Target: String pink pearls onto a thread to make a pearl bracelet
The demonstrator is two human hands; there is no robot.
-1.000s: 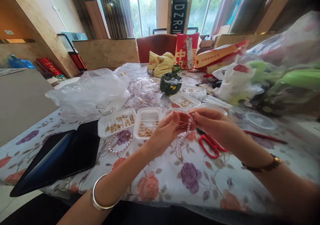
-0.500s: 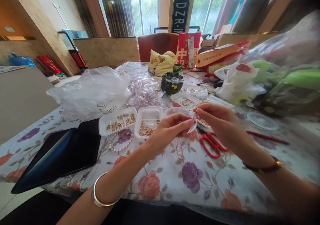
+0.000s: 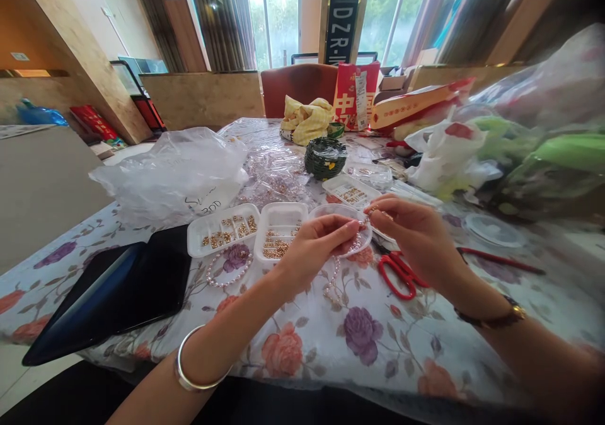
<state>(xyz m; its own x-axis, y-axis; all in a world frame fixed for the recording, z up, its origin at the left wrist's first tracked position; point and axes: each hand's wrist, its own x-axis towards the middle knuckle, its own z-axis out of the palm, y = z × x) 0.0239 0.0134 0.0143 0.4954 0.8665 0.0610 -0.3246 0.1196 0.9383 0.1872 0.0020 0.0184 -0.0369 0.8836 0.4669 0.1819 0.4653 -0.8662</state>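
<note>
Between thumb and fingers my left hand pinches a string of pearl beads, whose lower end hangs down over the tablecloth. My right hand is closed at the string's upper end, fingertips a short way from the left ones; a small gold-coloured piece shows there. Behind the hands stands a round clear tub. To its left are two white boxes of gold beads, a squarish box and a longer divided box. A finished-looking loop of pearl beads lies before them.
Red-handled scissors lie under my right hand, with a red-handled tool farther right. A black tablet-like object is at left. Plastic bags, a dark green basket and another bead box stand behind.
The hanging bead string has swung and shifted slightly left. My right hand has turned a little, and its fingertips have drawn slightly nearer the left hand's.
</note>
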